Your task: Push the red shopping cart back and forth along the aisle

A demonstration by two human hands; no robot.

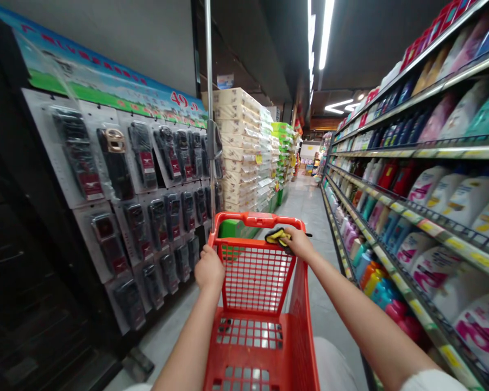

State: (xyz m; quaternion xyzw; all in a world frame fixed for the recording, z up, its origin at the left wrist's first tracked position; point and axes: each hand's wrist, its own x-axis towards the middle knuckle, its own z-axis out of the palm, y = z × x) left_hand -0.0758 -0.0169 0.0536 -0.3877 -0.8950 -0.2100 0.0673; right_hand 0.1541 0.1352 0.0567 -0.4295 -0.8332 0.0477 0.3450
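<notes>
A red plastic shopping basket cart with grid walls stands in front of me, its inside showing bare floor slots. My left hand is closed on its left rim near the far corner. At the far right corner, my right hand is closed on a folded yellow and black cloth, pressing it to the rim. The red handle bar arches just beyond both hands. How the right fingers wrap the cloth is partly hidden.
Packaged belts hang on a display rack at left, beside a metal pole. Stacked tissue packs stand beyond. Shelves of bottles line the right. The grey tiled aisle runs ahead between them.
</notes>
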